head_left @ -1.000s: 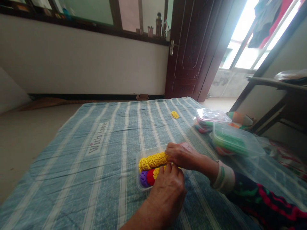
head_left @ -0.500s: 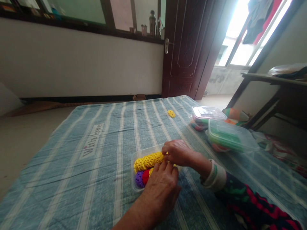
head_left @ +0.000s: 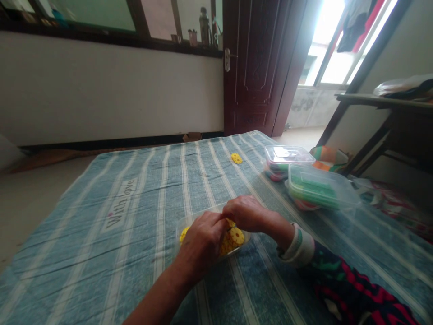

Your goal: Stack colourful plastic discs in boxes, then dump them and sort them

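The left hand (head_left: 203,239) has slid forward over the clear tray (head_left: 199,213), hiding the purple and red pieces; whether it grips, I cannot tell. The right hand (head_left: 246,212) pinches the yellow discs (head_left: 234,238), packed in the tray near the blanket's (head_left: 135,234) front edge.

A plain white wall (head_left: 111,90) runs across the back, with a dark skirting board (head_left: 101,143) at its foot and a pale floor (head_left: 30,194) below. Above it a dark-framed interior window (head_left: 101,13) has a ledge (head_left: 189,47) carrying a bottle (head_left: 204,25) and small cups. A carved dark wooden door (head_left: 260,67) with a metal handle (head_left: 227,58) stands right of the wall. Strong daylight pours through an outer window (head_left: 338,49), where clothes (head_left: 358,20) hang. A dark wooden table (head_left: 389,108) stands at the right. A blue striped cloth (head_left: 135,189) fills the foreground.
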### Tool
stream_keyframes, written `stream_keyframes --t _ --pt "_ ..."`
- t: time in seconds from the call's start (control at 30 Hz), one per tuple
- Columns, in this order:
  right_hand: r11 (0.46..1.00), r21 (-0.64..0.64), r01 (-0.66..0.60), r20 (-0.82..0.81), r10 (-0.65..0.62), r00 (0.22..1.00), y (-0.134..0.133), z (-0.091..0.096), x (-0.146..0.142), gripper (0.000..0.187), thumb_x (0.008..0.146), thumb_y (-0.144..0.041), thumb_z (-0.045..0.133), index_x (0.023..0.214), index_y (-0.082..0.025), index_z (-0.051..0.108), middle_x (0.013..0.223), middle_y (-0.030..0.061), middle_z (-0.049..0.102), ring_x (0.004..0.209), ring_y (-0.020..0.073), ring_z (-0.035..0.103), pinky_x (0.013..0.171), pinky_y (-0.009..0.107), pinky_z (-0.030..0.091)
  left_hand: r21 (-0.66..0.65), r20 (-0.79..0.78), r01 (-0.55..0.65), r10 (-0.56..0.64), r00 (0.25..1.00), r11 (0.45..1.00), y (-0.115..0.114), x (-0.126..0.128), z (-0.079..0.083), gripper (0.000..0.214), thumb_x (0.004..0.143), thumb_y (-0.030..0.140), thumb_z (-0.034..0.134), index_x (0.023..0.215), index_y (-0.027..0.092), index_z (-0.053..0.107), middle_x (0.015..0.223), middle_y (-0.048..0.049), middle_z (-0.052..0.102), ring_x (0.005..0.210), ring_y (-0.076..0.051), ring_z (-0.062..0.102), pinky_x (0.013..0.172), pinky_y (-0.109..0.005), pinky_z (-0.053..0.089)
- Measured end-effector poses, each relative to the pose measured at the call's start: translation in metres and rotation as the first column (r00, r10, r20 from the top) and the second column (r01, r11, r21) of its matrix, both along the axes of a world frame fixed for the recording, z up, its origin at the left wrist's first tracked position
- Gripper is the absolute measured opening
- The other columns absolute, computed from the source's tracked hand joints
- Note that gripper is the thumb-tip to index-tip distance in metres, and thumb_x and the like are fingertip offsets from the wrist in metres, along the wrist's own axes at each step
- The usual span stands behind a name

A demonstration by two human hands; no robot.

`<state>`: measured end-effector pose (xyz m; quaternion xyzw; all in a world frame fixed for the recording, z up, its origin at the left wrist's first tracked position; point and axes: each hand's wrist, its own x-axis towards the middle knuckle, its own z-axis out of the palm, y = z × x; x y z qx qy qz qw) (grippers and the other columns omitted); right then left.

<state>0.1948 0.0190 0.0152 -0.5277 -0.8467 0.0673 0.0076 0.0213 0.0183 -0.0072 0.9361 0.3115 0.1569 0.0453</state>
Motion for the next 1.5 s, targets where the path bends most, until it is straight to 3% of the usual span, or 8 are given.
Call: stream_keyframes --t 0.27,0.47,1.0,1.5 --pt "0.996 -0.015 0.083 -0.134 -0.084 0.987 0.002 -0.009 0.001 0.037 0.084 -0.018 0.049 0.120 -0.021 0.056 0.097 0.0074 0.072 0.090 0.0219 0.066 0.070 0.029 0.043 -0.030 -0.059 0.123 -0.124 0.991 0.992 0.005 0.002 0.000 0.021 0.090 0.015 0.051 0.104 0.022 0.066 0.104 -0.0045 0.069 0.103 -0.022 0.058 0.093 -0.040 0.046" --pt "0.998 -0.009 0.066 -0.139 -0.067 0.988 0.001 -0.009 -0.001 0.036 0.084 -0.021 0.049 0.120 -0.022 0.056 0.100 0.0090 0.071 0.090 0.0237 0.066 0.071 0.031 0.044 -0.063 -0.080 0.121 -0.126 0.989 0.991 0.008 0.001 0.000 0.028 0.088 0.014 0.054 0.112 0.027 0.064 0.110 -0.0028 0.067 0.105 -0.020 0.056 0.095 -0.038 0.045" --pt "0.999 0.007 0.054 -0.126 -0.053 0.991 -0.001 -0.007 -0.004 0.039 0.084 -0.022 0.049 0.122 -0.024 0.055 0.096 0.0072 0.072 0.087 0.0232 0.067 0.068 0.028 0.042 -0.075 -0.081 0.123 -0.129 0.988 0.990 0.010 -0.001 -0.003 0.028 0.088 0.014 0.052 0.111 0.028 0.062 0.110 -0.0029 0.065 0.105 -0.019 0.056 0.095 -0.036 0.045" --pt "0.998 -0.008 0.066 -0.082 -0.066 0.994 -0.003 0.000 -0.007 0.024 0.084 -0.022 0.047 0.103 -0.021 0.061 0.091 0.0093 0.072 0.085 0.0244 0.068 0.065 0.028 0.042 -0.091 -0.087 0.102 -0.110 0.990 0.991 0.013 -0.003 -0.003 0.032 0.086 0.012 0.051 0.113 0.028 0.061 0.114 -0.0033 0.064 0.109 -0.019 0.055 0.097 -0.037 0.044"
